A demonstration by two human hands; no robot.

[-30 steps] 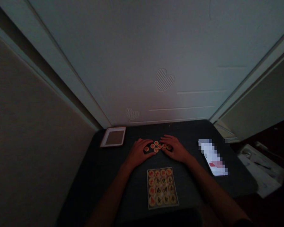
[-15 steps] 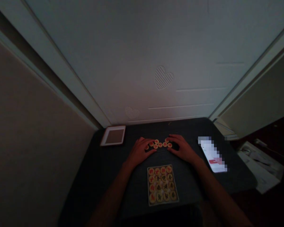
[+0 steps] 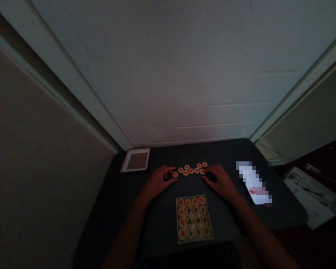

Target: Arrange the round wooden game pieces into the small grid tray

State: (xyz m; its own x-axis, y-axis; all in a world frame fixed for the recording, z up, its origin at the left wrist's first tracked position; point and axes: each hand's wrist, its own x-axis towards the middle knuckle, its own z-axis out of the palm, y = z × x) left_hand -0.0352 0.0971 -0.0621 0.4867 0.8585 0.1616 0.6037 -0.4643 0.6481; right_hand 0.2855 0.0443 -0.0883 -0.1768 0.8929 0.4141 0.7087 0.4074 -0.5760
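Head view: red-marked discs (image 3: pixel 191 171) lie on the worktop (image 3: pixel 112 198) in a ragged left-right row between left hand (image 3: pixel 157 181) and right hand (image 3: pixel 220 180), both half-curled at its ends, can't tell if gripping.

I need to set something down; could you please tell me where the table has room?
Bare patches: nearside of the white-framed panel, left of the left hand; between the right hand and the phone; and between the loose discs and the disc tray. It is crowded between the hands.
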